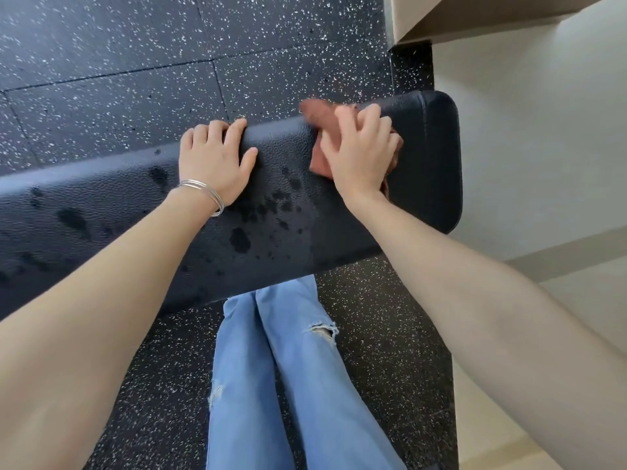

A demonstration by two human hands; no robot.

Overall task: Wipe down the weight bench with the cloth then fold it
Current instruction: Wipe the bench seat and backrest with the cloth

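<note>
risk 1: we'd likely leave streaks. The cloth [320,161] is bunched under the right grip [363,150], so little of it meets the table [427,157].
risk 2: wet spots [239,239] sit between the two grips and run off to the left. We think they're easy to skip if we only work the right end.
risk 3: the patch under the left grip [217,161] goes unwiped unless we shift it.
risk 4: one cloth corner pokes past the far edge, so a loose hold could drop it on the floor [101,62].
right grip: fingers curled on the cloth, pressing it down.
left grip: palm on top, fingers hooked over the table's far edge, bracing.
cloth location: on top of the table near its right end, mostly hidden under the right grip.
cloth look: rust-brown, crumpled, not folded. The far corner is blurred, so we can't read its shape.
table look: black pebbled padding, rounded end. The right end looks dry; the middle and left are spotted with drops.
fold step: not started, in our view.
</note>
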